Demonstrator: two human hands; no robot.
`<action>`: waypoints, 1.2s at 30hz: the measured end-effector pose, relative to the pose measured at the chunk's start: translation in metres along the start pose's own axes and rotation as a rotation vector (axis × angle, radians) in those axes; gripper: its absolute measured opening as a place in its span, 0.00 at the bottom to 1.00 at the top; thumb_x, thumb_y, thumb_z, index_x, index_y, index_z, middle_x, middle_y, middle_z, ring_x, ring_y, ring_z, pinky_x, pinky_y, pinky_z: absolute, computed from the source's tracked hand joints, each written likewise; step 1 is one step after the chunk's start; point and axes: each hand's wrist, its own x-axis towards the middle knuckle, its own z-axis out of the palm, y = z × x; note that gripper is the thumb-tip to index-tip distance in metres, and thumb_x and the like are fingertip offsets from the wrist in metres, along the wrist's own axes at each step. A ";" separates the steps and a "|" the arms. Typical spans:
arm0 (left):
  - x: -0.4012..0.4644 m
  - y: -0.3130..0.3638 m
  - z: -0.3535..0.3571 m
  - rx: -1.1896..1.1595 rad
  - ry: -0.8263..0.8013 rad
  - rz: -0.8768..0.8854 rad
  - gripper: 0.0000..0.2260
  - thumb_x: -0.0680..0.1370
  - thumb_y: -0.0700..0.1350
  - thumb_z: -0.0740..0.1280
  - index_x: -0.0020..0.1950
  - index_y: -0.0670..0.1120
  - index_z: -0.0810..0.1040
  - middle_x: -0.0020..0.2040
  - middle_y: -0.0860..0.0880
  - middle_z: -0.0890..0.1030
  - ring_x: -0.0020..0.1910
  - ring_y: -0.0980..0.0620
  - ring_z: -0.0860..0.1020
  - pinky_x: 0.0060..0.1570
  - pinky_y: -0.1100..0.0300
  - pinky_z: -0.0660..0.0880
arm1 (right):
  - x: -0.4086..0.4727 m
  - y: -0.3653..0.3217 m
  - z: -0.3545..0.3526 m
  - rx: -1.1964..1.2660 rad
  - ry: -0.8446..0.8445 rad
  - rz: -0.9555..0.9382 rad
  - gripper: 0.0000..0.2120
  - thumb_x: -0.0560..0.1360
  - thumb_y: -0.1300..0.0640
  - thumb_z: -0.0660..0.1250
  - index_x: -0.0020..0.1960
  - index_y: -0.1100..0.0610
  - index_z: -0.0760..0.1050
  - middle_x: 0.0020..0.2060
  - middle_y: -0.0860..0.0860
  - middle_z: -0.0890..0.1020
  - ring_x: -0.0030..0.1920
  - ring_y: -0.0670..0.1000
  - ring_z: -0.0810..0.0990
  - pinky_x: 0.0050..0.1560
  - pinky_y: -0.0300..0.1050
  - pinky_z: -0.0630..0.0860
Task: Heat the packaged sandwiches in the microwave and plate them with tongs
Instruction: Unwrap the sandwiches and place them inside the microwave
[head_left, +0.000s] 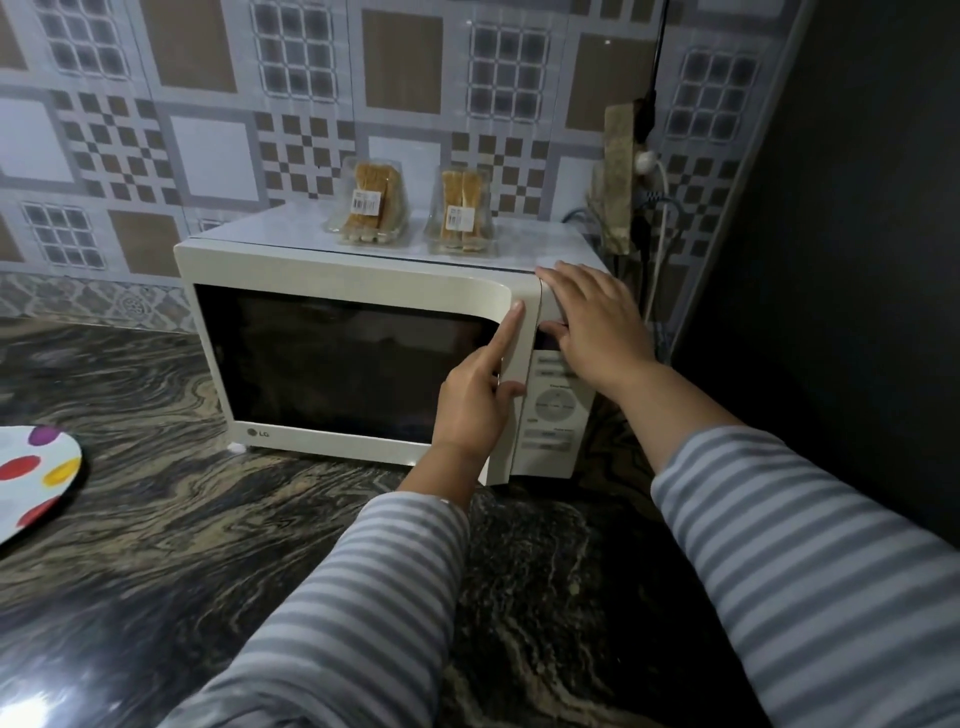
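A cream microwave stands on the dark marbled counter with its door closed. Two clear packs of sandwiches stand on its top: the left pack and the right pack. My left hand is at the door's right edge, index finger straight up along it and thumb against the door's side. My right hand rests flat with spread fingers on the upper right corner, above the control panel. No tongs are in view.
A white plate with coloured dots lies at the counter's left edge. Cables and a plug hang by the wall right of the microwave. A dark wall closes off the right side. Patterned tiles back the counter.
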 end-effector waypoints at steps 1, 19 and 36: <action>-0.005 0.002 -0.002 0.002 0.010 0.018 0.43 0.72 0.34 0.72 0.74 0.64 0.52 0.35 0.61 0.67 0.30 0.57 0.68 0.40 0.61 0.75 | 0.001 0.000 0.000 -0.004 0.004 -0.003 0.27 0.80 0.54 0.62 0.76 0.51 0.57 0.75 0.51 0.62 0.75 0.54 0.57 0.74 0.49 0.50; 0.020 0.030 -0.105 0.614 -0.139 -0.138 0.25 0.82 0.60 0.45 0.78 0.55 0.53 0.79 0.54 0.53 0.78 0.54 0.47 0.75 0.43 0.47 | -0.023 -0.079 -0.042 0.134 -0.173 0.070 0.25 0.82 0.48 0.51 0.77 0.55 0.56 0.77 0.50 0.58 0.77 0.49 0.52 0.76 0.55 0.48; -0.027 0.046 -0.195 0.564 -0.428 -0.045 0.24 0.82 0.61 0.43 0.78 0.58 0.49 0.79 0.58 0.47 0.77 0.57 0.41 0.73 0.38 0.45 | -0.096 -0.193 -0.094 0.010 -0.179 0.282 0.25 0.83 0.50 0.49 0.78 0.55 0.53 0.78 0.49 0.55 0.78 0.50 0.50 0.76 0.55 0.47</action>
